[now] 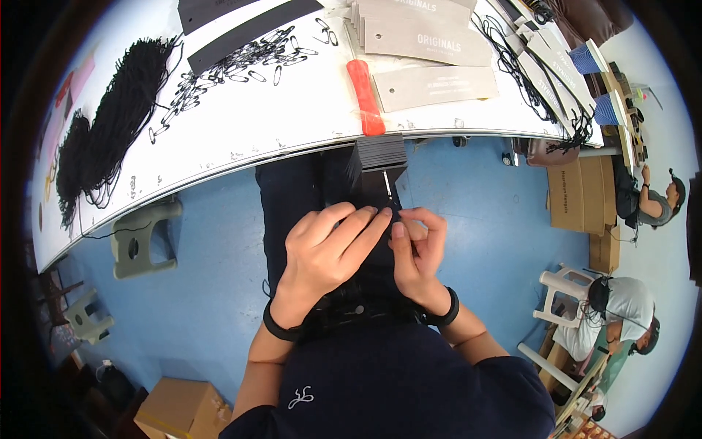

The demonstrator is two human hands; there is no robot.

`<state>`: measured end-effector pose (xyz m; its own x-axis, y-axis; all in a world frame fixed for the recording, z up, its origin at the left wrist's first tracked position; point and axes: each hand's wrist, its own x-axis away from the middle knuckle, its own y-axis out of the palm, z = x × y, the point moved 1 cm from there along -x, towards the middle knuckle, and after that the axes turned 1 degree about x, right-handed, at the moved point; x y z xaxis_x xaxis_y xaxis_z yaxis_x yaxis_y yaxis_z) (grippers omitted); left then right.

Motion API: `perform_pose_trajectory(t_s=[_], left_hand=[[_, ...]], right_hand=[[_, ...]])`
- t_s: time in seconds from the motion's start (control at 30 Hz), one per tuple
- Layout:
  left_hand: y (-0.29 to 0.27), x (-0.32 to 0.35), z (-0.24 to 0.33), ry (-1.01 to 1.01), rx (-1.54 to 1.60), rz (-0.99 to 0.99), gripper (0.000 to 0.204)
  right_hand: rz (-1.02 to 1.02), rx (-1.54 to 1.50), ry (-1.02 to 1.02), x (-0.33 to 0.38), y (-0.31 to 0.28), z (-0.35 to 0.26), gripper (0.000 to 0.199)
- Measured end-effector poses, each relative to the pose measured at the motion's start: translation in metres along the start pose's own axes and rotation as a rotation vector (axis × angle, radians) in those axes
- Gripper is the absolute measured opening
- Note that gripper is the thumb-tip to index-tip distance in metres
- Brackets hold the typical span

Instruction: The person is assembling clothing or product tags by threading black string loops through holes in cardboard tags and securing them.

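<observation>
Over my lap, my left hand (325,245) and my right hand (418,252) come together, fingertips pinched close to each other. Whatever lies between them is dark and lost against my dark trousers. Just beyond my fingers is the thin metal tip (387,186) of a tool, pointing at me. A stack of black cards (380,155) sits around or against its shaft at the table's edge. The tool's red handle (363,91) lies on the table, seemingly held by clear tape.
On the white table (292,110) lie a bundle of black cords (117,117), black safety pins (241,62), black card strips (252,33), beige printed tags (431,40) and corded tags (552,66). Stools (146,238) and cardboard boxes (581,194) stand around; two people work at right.
</observation>
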<state>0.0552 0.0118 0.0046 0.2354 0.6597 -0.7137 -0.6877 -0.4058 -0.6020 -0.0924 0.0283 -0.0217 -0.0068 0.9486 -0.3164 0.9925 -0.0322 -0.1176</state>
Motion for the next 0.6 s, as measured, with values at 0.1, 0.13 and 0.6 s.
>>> perform_pose_trajectory(t_s=[0.1,0.13,0.6], left_hand=[[0.004,0.003,0.000,0.001,0.002,0.047,0.026],[0.004,0.003,-0.001,-0.011,0.050,0.067,0.023],[-0.008,0.014,-0.009,-0.196,0.456,-0.006,0.017]], right_hand=[[-0.027,0.159,-0.161,-0.013,-0.002,-0.014,0.026],[-0.062,0.270,-0.198,-0.023,-0.003,-0.024,0.027],[-0.034,0.064,-0.097,-0.051,0.002,-0.048,0.010]])
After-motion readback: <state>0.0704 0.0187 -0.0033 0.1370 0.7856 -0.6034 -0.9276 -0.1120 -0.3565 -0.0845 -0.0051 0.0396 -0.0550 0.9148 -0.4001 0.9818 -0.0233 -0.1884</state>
